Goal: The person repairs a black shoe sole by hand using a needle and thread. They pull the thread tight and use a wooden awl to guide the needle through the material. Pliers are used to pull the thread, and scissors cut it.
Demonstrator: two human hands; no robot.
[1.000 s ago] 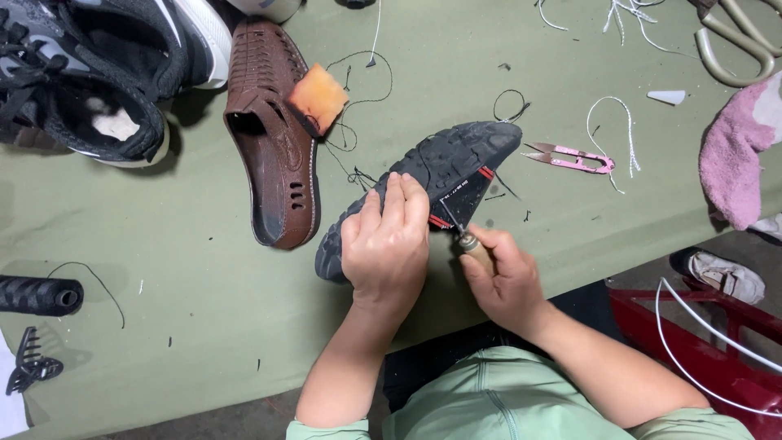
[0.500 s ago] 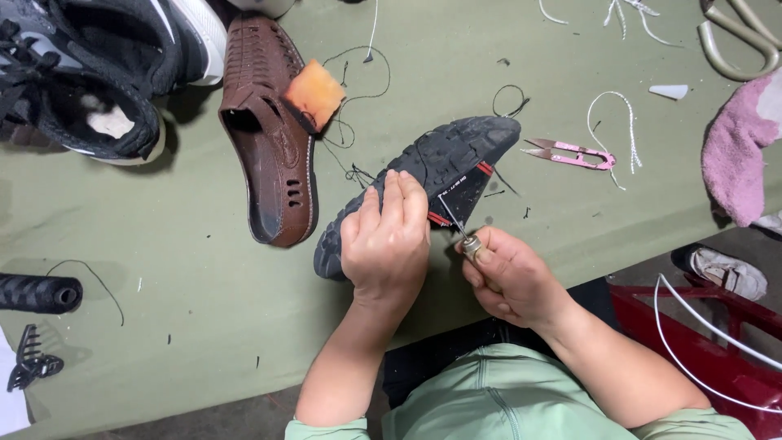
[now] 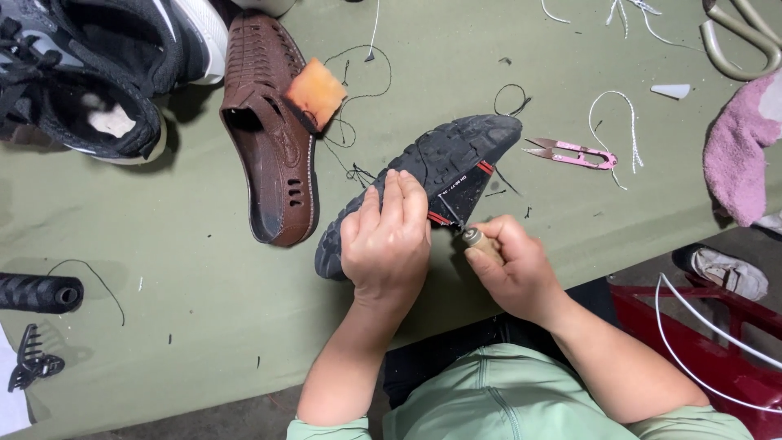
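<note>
A black shoe [image 3: 456, 151] lies sole-up on the green table [image 3: 187, 326], toe pointing to the upper right. My left hand [image 3: 387, 236] presses down on its heel half and grips it. My right hand [image 3: 513, 265] holds a sewing awl with a wooden handle [image 3: 481, 241]; its metal tip sits against the sole's edge by a red mark. A dark thread runs from the shoe over the table.
A brown woven sandal [image 3: 273, 138] with an orange block [image 3: 316, 94] on it lies left of the shoe. Black sneakers [image 3: 90, 73] sit at top left. Pink thread snips [image 3: 574, 152], white thread scraps, a pink cloth [image 3: 741, 155], a black spool [image 3: 37, 293], a red stool [image 3: 700, 342].
My right hand with the awl has shifted slightly along the sole's edge. My left hand stays pressed on the shoe.
</note>
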